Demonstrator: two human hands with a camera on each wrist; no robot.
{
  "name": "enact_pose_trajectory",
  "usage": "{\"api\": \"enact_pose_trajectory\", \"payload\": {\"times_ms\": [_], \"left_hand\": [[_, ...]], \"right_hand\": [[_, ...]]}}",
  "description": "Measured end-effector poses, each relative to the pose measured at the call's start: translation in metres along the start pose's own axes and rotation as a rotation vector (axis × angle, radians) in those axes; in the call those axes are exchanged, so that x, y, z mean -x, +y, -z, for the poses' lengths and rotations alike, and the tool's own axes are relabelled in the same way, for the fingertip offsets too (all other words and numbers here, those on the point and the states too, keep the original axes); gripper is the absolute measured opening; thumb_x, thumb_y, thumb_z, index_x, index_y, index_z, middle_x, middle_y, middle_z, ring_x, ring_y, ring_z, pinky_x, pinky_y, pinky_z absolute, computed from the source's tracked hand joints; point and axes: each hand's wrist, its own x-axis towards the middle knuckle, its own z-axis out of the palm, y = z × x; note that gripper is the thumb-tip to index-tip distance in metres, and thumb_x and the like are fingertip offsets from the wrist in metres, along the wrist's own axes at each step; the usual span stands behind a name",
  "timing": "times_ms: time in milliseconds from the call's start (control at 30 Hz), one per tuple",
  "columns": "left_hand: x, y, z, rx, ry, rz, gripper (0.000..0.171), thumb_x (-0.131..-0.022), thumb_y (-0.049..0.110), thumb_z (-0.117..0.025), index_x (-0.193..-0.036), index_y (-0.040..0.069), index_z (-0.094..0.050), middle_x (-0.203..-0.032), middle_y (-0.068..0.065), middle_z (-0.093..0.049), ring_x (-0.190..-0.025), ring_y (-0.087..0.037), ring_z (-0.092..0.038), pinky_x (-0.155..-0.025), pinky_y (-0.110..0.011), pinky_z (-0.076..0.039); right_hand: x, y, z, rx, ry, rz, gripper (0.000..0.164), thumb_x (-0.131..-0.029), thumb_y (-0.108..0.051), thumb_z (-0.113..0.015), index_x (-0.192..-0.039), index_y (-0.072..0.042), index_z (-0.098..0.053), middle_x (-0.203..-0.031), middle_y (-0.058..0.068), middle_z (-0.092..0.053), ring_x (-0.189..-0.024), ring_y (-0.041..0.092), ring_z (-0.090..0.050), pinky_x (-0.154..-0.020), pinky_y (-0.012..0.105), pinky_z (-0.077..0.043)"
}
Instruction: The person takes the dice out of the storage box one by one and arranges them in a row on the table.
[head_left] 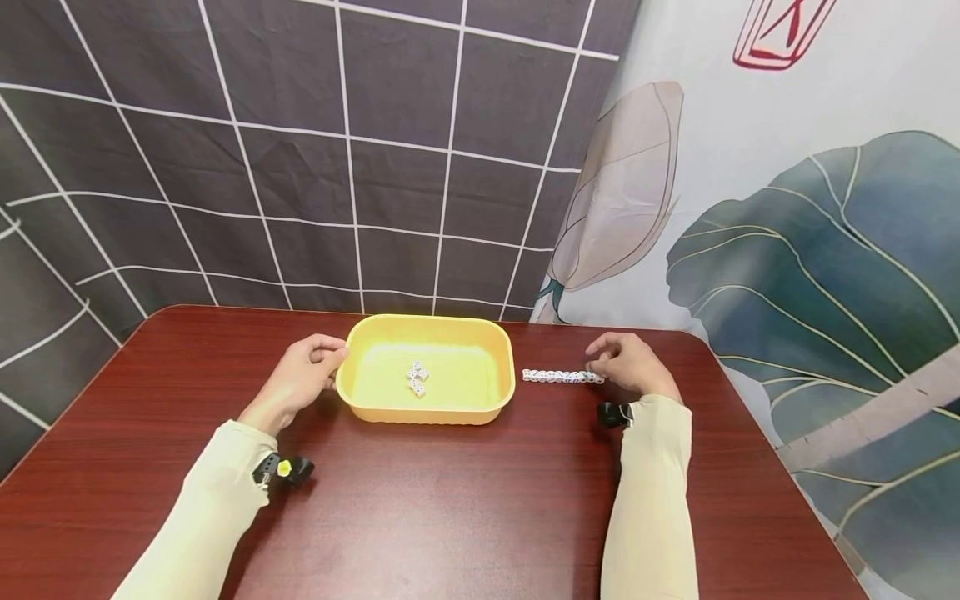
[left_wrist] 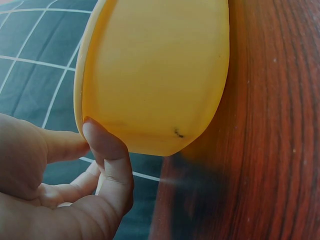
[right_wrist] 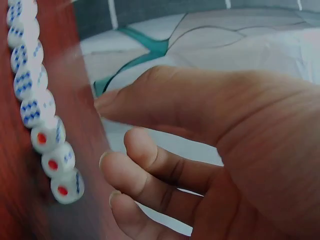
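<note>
My left hand (head_left: 306, 373) pinches the left end of a yellow plastic tray (head_left: 427, 414), with thumb and fingertips at its rim in the left wrist view. Several white dice (head_left: 417, 377) lie in a loose cluster on the tray's floor. To the right of the tray, a straight row of white dice (head_left: 558, 377) runs along the table. Beside the row's right end is my right hand (head_left: 628, 362), its fingers loosely bent and holding nothing. The right wrist view shows red and blue pips on the row's dice (right_wrist: 31, 85), with the fingertips apart from them.
The dark red wooden table (head_left: 420, 517) carries everything. A dark curtain with a white grid (head_left: 292, 167) hangs behind it, and a leaf-patterned cloth (head_left: 750, 250) hangs at the right. Each wrist wears a small black camera (head_left: 613, 414).
</note>
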Motion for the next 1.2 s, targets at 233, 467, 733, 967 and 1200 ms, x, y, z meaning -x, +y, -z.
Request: {"api": "enact_pose_trajectory", "payload": {"times_ms": [233,467,733,967,1200], "left_hand": [[0.000,0.001,0.000,0.001,0.000,0.002,0.040,-0.106,0.017,-0.053,-0.134,-0.012,-0.049,-0.103,-0.015,-0.066,-0.075,-0.006,-0.061,-0.068,-0.021,-0.056],[0.001,0.001,0.000,-0.003,0.002,0.000,0.040,-0.106,0.016,-0.052,-0.134,-0.012,-0.049,-0.103,-0.016,-0.066,-0.075,-0.006,-0.061,-0.068,-0.021,-0.056],[0.001,0.002,0.000,-0.003,0.005,0.003,0.039,-0.106,0.016,-0.053,-0.134,-0.012,-0.050,-0.102,-0.015,-0.066,-0.074,-0.006,-0.060,-0.067,-0.021,-0.056],[0.001,0.002,-0.001,-0.005,0.006,0.003,0.039,-0.106,0.016,-0.053,-0.133,-0.012,-0.049,-0.102,-0.015,-0.066,-0.074,-0.005,-0.060,-0.067,-0.021,-0.056],[0.001,0.001,-0.001,-0.008,0.006,0.004,0.040,-0.106,0.017,-0.052,-0.135,-0.012,-0.049,-0.106,-0.019,-0.066,-0.075,-0.007,-0.061,-0.067,-0.021,-0.056]], "right_hand": [[-0.005,-0.009,-0.004,-0.019,0.019,0.041,0.022,-0.091,-0.016,-0.070,-0.111,-0.006,-0.070,-0.080,0.005,-0.062,-0.073,0.018,-0.057,-0.070,0.031,-0.046],[-0.010,-0.024,-0.007,-0.019,0.029,0.067,0.024,-0.091,-0.018,-0.071,-0.111,-0.005,-0.070,-0.081,0.004,-0.061,-0.074,0.018,-0.056,-0.069,0.030,-0.046],[-0.012,-0.041,-0.011,-0.026,0.050,0.129,0.026,-0.090,-0.017,-0.072,-0.112,-0.002,-0.069,-0.078,0.003,-0.061,-0.072,0.017,-0.055,-0.071,0.031,-0.046],[-0.013,-0.052,-0.015,-0.017,0.052,0.156,0.026,-0.089,-0.018,-0.073,-0.111,-0.003,-0.070,-0.077,0.002,-0.061,-0.073,0.017,-0.055,-0.071,0.030,-0.047],[-0.014,-0.064,-0.018,-0.021,0.049,0.180,0.024,-0.090,-0.020,-0.074,-0.109,-0.005,-0.070,-0.079,0.003,-0.061,-0.076,0.018,-0.056,-0.072,0.030,-0.047]]}}
